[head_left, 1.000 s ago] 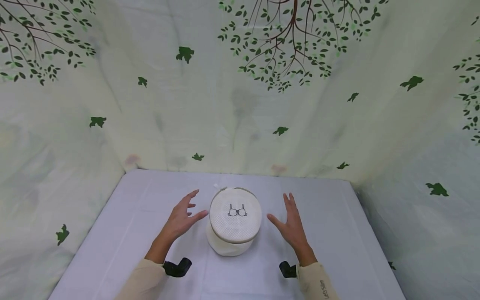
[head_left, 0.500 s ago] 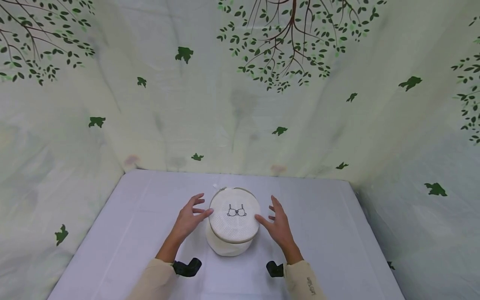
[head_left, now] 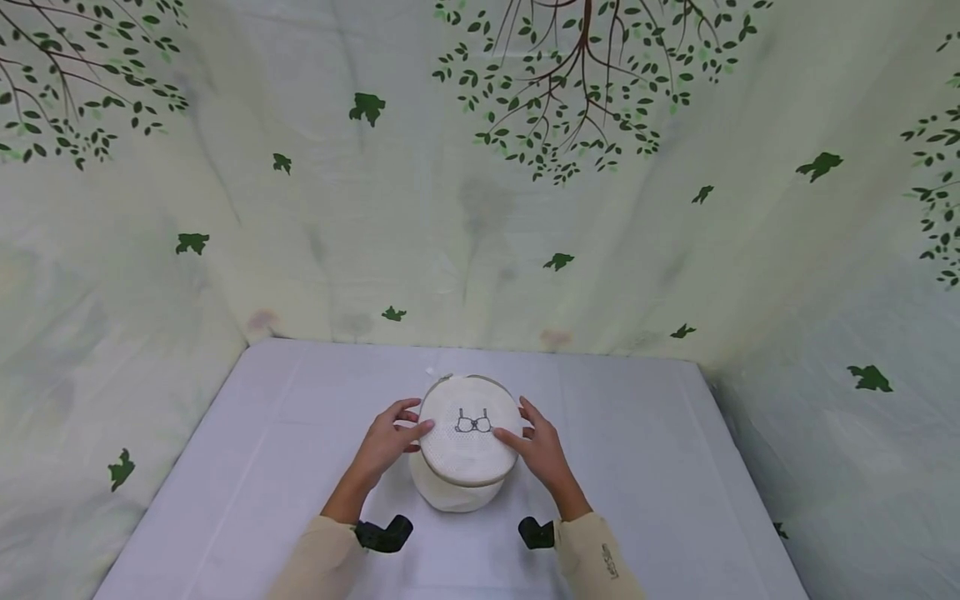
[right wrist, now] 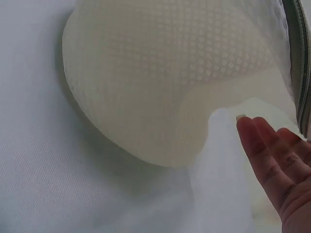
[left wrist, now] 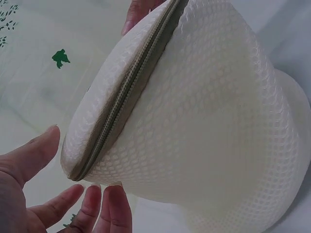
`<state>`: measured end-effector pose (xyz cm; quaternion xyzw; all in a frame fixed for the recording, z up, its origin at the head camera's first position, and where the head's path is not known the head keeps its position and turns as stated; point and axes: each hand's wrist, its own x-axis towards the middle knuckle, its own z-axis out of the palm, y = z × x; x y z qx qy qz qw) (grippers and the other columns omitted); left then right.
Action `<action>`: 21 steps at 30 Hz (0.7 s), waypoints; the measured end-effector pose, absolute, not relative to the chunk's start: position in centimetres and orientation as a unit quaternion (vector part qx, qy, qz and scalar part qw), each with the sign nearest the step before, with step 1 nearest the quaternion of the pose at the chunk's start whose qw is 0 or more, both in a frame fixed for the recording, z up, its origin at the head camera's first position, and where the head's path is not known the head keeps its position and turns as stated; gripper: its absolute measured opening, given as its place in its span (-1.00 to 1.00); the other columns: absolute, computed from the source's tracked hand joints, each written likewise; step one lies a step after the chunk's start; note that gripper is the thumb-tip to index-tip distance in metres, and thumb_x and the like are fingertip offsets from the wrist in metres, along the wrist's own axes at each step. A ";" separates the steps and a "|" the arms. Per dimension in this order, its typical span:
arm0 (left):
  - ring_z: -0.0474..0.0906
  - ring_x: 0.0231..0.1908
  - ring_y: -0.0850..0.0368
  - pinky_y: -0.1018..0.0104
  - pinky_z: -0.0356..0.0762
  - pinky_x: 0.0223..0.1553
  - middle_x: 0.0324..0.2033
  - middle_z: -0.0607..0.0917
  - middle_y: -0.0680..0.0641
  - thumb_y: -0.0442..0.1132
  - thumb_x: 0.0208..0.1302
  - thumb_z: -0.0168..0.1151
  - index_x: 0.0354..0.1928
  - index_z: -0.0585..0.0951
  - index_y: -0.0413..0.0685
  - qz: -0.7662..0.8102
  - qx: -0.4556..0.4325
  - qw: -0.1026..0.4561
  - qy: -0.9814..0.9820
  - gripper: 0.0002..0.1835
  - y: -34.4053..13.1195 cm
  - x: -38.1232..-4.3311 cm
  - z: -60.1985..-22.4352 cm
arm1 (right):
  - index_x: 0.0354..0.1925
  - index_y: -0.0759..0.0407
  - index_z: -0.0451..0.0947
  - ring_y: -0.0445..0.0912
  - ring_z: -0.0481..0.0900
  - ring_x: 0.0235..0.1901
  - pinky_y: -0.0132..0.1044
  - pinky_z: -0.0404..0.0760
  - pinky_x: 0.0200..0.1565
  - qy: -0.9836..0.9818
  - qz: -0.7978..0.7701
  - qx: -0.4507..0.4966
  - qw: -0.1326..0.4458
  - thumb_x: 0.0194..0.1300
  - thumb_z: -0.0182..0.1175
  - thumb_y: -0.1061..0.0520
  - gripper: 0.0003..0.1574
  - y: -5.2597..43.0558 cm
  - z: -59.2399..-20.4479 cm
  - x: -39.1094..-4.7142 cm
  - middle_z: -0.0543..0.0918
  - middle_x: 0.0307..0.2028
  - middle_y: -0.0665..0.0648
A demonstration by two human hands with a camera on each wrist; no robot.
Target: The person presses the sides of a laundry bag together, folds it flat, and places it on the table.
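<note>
A white mesh bra laundry bag [head_left: 465, 458] stands upright on the table, its round lid printed with a small bra outline. A greyish zipper [left wrist: 121, 102] rings the lid edge. My left hand [head_left: 387, 439] is at the bag's left side. Its thumb [left wrist: 41, 150] stands apart from the lid edge, and its fingertips [left wrist: 115, 194] are right at the mesh below the zipper. On the other side, my right hand [head_left: 542, 446] has its thumb overlapping the lid in the head view. Its fingers [right wrist: 272, 160] extend nearly straight beside the bag, below the zipper; the thumb is hidden in the right wrist view.
A white cloth covers the table [head_left: 315, 383]. Pale curtains [head_left: 465, 250] printed with branches and green leaves hang behind and on both sides. Black wrist cameras [head_left: 385, 533] sit at both beige cuffs.
Both hands have moved inward from either side to the laundry bag's lid edge, and their thumbs now overlap the lid. The bag has stayed in place.
</note>
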<state>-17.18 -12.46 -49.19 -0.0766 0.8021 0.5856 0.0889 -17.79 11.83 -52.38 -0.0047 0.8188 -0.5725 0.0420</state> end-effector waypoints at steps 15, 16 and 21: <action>0.52 -0.31 0.09 0.25 0.60 -0.33 -0.10 0.46 -0.20 -0.02 0.06 0.31 0.22 0.32 -0.12 0.587 -0.076 0.112 0.798 -0.30 -11.9 -17.1 -49.6 | 0.31 0.27 0.12 -0.05 0.61 -0.25 -0.25 0.62 -0.28 0.756 -0.648 0.011 0.096 -0.08 0.41 -0.01 0.08 11.2 -52.0 -18.6 0.49 0.05 0.29; 0.53 -0.33 0.09 0.25 0.60 -0.34 -0.10 0.46 -0.20 -0.04 0.06 0.31 0.22 0.33 -0.11 0.589 -0.077 0.114 0.796 -0.31 -11.9 -17.1 -49.7 | 0.30 0.27 0.14 -0.07 0.61 -0.27 -0.26 0.62 -0.28 0.753 -0.651 0.014 0.099 -0.09 0.42 0.01 0.07 11.1 -52.0 -18.7 0.50 0.03 0.28; 0.55 -0.39 0.09 0.24 0.61 -0.41 -0.10 0.47 -0.23 -0.09 0.06 0.32 0.21 0.31 -0.13 0.593 -0.082 0.121 0.792 -0.32 -11.8 -17.1 -50.0 | 0.26 0.29 0.20 -0.10 0.62 -0.36 -0.25 0.62 -0.32 0.731 -0.672 0.028 0.116 -0.11 0.43 0.11 0.00 10.9 -51.6 -18.7 0.56 -0.06 0.27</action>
